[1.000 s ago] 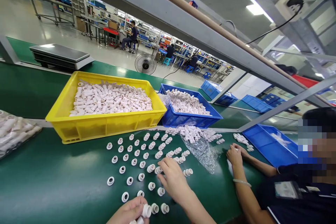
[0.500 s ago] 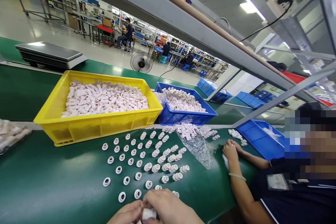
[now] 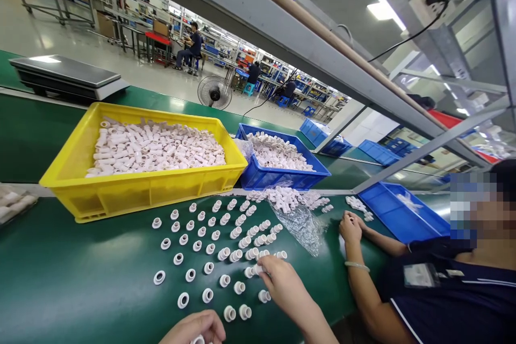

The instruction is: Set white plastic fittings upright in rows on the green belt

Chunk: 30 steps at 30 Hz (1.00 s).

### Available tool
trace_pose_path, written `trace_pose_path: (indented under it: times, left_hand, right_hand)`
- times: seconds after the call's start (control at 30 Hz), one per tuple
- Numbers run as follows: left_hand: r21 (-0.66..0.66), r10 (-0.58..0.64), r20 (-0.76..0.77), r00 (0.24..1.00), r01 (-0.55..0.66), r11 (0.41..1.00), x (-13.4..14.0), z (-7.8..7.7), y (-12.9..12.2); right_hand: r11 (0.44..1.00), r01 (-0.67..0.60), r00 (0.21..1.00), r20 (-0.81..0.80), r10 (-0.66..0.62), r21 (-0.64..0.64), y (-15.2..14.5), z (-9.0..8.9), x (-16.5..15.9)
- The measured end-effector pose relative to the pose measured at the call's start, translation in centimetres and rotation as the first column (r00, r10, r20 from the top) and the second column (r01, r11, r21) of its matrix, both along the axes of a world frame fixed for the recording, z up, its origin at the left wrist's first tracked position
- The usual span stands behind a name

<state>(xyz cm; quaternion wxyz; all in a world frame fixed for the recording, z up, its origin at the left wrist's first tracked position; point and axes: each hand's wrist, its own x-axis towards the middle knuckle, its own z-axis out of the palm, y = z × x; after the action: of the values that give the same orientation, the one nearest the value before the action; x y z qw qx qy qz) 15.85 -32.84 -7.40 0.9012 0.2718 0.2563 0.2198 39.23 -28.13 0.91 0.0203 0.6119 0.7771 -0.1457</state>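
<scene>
Rows of short white plastic pipe fittings [image 3: 224, 280] stand upright on the green work surface [image 3: 100, 269], many with a flanged base. My right hand [image 3: 286, 287] reaches over the right side of these rows. Its fingers are closed on a white pipe fitting [image 3: 258, 269], partly hidden by the fingertips and close beside other fittings. At the bottom edge, my left hand [image 3: 197, 328] is curled round a white fitting [image 3: 198, 339], of which only a rim shows. Whether more pieces lie in that palm is hidden.
Behind the rows stand a yellow bin [image 3: 161, 193] and a blue bin [image 3: 282, 180], both full of white fittings. A clear plastic bag [image 3: 300, 228] lies near a loose pile [image 3: 282, 199]. A co-worker [image 3: 435, 285] sits at right; a scale [image 3: 68, 72] stands back left.
My hands, together at the bottom over a white piece, have separated. The right hand has moved forward and right to the rows; the left has stayed low. The view has shifted slightly.
</scene>
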Motion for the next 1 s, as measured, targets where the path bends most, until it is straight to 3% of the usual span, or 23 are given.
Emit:
trace_pose_path:
  times: [0.2, 0.43, 0.83, 1.0]
  left_hand:
    - [-0.037, 0.014, 0.040, 0.999, -0.013, 0.999, 0.3, -0.4, 0.0]
    - [-0.258, 0.104, 0.231, 0.967, -0.042, 0.965, 1.0, -0.3, -0.2]
    - [-0.221, 0.049, 0.209, 0.977, -0.001, 0.975, 1.0, -1.8, -0.4]
    - [-0.234, 0.091, 0.180, 0.980, -0.047, 0.971, 1.2, -0.8, -0.4]
  right_hand:
    - [0.999, -0.020, 0.998, 0.061, 0.023, -0.040, 0.6, -1.3, -0.3]
    - [0.996, -0.046, 0.998, 0.044, 0.049, -0.070, 0.9, -1.4, -0.3]
    - [0.990, -0.077, 0.989, 0.116, 0.090, -0.115, 1.1, -1.7, -1.5]
    - [0.997, -0.074, 0.994, 0.081, 0.071, 0.039, 0.1, -1.1, -1.5]
